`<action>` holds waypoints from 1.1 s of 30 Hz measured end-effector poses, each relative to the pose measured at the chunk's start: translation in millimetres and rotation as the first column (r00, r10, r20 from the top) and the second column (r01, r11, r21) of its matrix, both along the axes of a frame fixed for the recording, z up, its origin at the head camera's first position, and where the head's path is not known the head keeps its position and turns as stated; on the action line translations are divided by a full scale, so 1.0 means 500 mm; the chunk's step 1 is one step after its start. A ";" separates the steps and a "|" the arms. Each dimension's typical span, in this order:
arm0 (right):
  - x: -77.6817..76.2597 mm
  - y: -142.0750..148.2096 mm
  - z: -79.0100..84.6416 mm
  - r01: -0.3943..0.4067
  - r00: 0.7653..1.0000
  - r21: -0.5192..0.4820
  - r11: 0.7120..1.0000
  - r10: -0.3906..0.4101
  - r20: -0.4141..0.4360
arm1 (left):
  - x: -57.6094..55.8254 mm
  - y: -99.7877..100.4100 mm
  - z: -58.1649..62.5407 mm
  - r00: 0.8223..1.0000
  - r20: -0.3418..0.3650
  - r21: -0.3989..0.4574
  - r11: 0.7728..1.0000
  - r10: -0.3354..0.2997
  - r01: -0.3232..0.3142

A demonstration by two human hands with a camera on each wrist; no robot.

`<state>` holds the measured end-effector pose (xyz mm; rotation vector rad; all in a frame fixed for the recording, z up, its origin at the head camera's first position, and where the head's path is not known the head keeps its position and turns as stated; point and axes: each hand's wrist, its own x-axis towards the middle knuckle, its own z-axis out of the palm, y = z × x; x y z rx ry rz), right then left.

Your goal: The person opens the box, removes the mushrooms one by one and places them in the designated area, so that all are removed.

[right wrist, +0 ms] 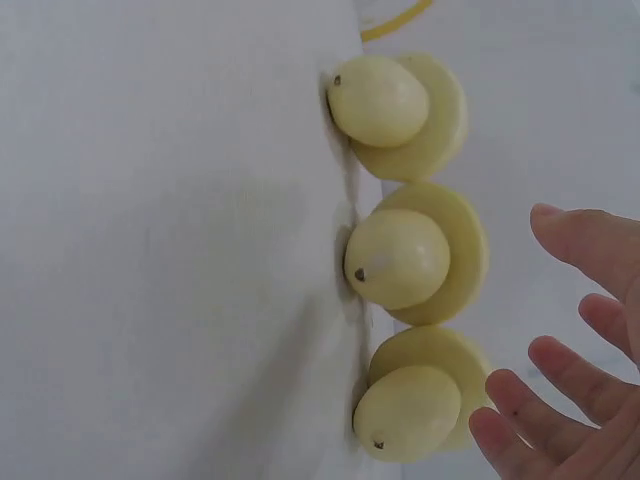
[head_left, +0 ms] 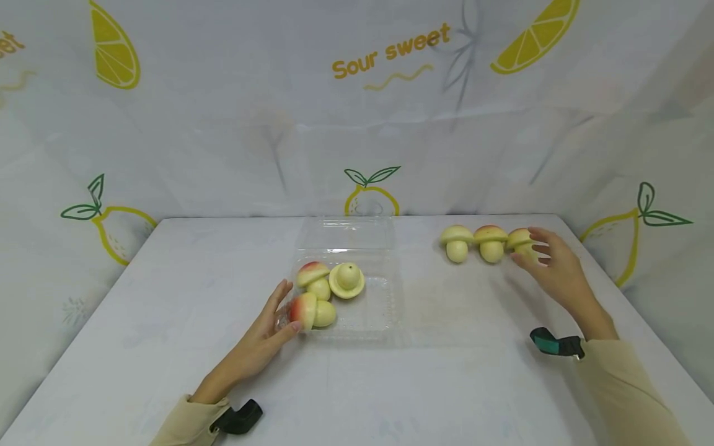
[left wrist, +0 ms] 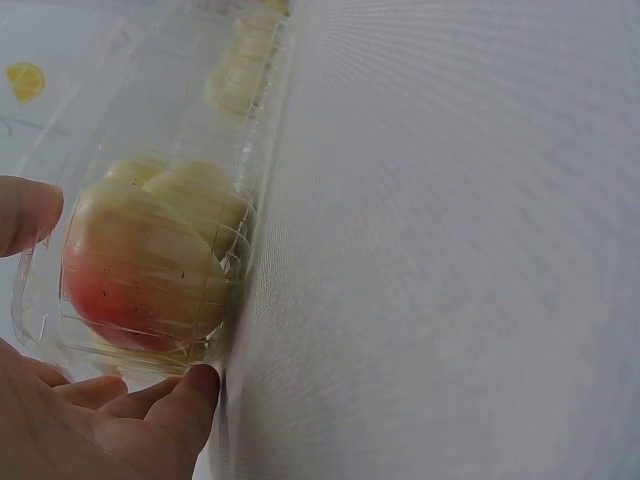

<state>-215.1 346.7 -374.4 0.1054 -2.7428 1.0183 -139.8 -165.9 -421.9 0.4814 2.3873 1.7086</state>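
Three toy mushrooms stand side by side at the back right, stems toward me: a pale one (head_left: 457,243), a red-tinged one (head_left: 491,243) and a rightmost one (head_left: 520,240) partly hidden by my right hand (head_left: 556,272). That hand hovers by the rightmost mushroom, fingers spread and loosely bent, holding nothing. My left hand (head_left: 262,331) holds the left side of an open clear plastic box (head_left: 368,319), its thumb by the rim and fingers along the outer wall. Inside the box are three more mushrooms (head_left: 347,280), two with reddish caps lying on their sides and one stem up.
The hinged lid (head_left: 346,233) of the box lies folded back toward the rear edge of the white table (head_left: 424,390). A lemon-printed cloth (head_left: 234,124) hangs behind and along both sides. Dark straps (head_left: 237,417) sit at both sleeve cuffs.
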 end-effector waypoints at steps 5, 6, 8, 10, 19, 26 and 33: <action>0.009 -0.033 0.007 -0.060 0.998 0.017 0.998 0.060 -0.036 | 0.001 0.000 0.000 1.000 0.002 -0.005 1.000 0.003 -0.003; 0.010 -0.039 0.008 -0.076 0.996 0.015 0.997 0.077 -0.050 | 0.001 0.000 0.001 1.000 0.004 -0.004 1.000 0.004 -0.004; 0.013 -0.051 0.010 -0.099 0.992 0.023 0.995 0.100 -0.073 | 0.001 -0.001 0.002 1.000 0.006 -0.003 1.000 0.004 -0.004; 0.016 -0.061 0.012 -0.117 0.989 0.030 0.993 0.119 -0.091 | 0.002 0.000 0.002 1.000 0.008 -0.002 1.000 0.002 -0.002; 0.027 -0.101 0.018 -0.160 0.983 0.044 0.986 0.163 -0.085 | 0.002 0.000 0.002 1.000 0.012 -0.008 1.000 0.002 -0.002; 0.028 -0.123 0.016 -0.205 0.972 0.040 0.978 0.208 -0.113 | 0.002 0.000 0.002 1.000 0.012 -0.011 1.000 0.003 -0.003; 0.028 -0.146 0.016 -0.260 0.956 0.037 0.965 0.263 -0.132 | 0.002 0.000 0.003 1.000 0.012 -0.010 1.000 0.004 -0.004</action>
